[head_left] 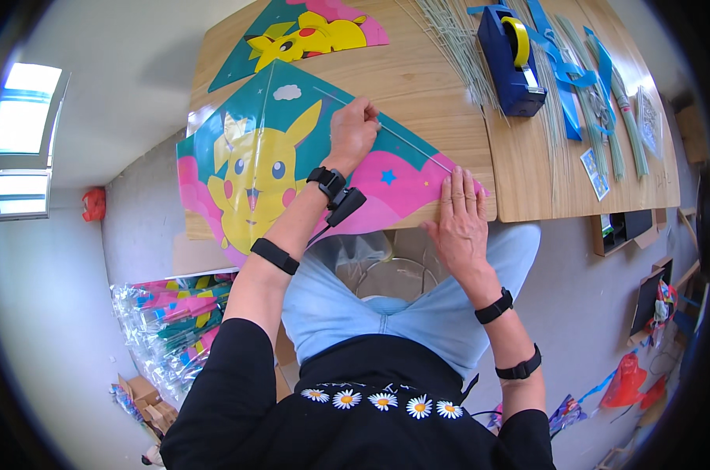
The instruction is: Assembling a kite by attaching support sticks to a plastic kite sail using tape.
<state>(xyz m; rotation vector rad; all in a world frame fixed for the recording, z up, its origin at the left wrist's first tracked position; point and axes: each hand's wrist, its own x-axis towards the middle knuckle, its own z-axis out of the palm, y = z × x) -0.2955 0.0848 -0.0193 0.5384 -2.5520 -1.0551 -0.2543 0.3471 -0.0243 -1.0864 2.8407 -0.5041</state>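
A diamond-shaped kite sheet point(347, 205), teal and pink with a yellow cartoon character, lies on the wooden table in front of me. Along its upper right edge runs a thin pale rod point(417, 149). My left hand point(353, 131) is closed at the middle of that edge, its fingertips pinching at the rod; the exact contact is hidden by the fingers. At the sheet's right corner, my right hand point(460, 227) lies flat with fingers stretched out, pressing beside the rod's lower end.
Beyond lies another printed kite sheet point(316, 35). A blue tape dispenser point(511, 74) with yellow tape stands right of several loose thin rods point(457, 39). Farther right are bundled rods point(629, 125), blue ribbon point(570, 74) and a clear bag point(649, 121). Packaged kites point(175, 321) are stacked low on the left.
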